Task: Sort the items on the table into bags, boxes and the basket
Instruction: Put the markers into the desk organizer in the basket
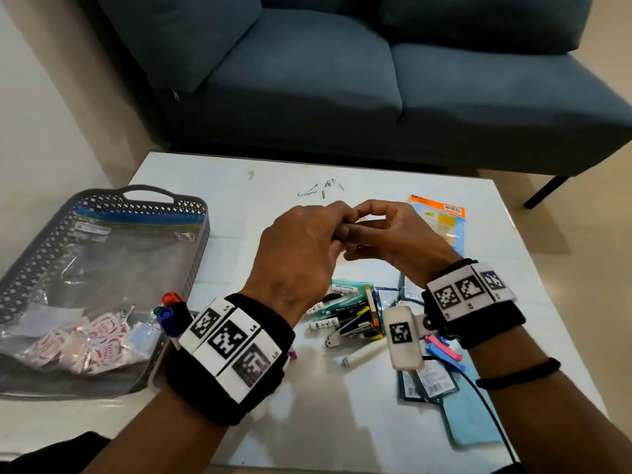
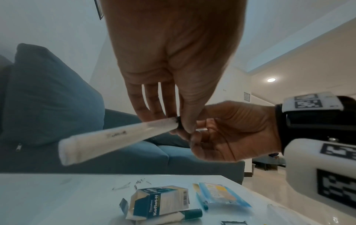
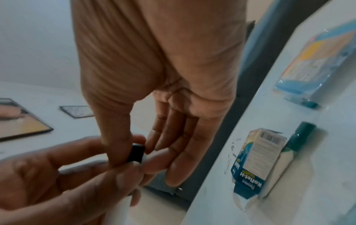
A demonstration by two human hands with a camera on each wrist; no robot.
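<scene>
Left wrist view: we see the left hand (image 2: 171, 60) pinching a white tube (image 2: 115, 138) near its black cap (image 3: 137, 153), right hand (image 2: 231, 130) pinching that cap, both above the table (image 2: 57, 197).

1. The head view is evenly and softly lit; the white worktop (image 1: 376, 422) reflects a pale sheen, and the shadows under the scattered things are weak.
2. A round ceiling lamp (image 2: 271, 79) glows at the right of the left wrist view.
3. The sofa (image 1: 307, 80) sits in dimmer light and reads dark.
4. Wide-angle distortion bends the worktop edges in both wrist views.
5. The white tube (image 2: 115, 138) is smeared by motion blur.
6. In the right wrist view the near fingers (image 3: 57, 182) are soft and out of focus.
</scene>
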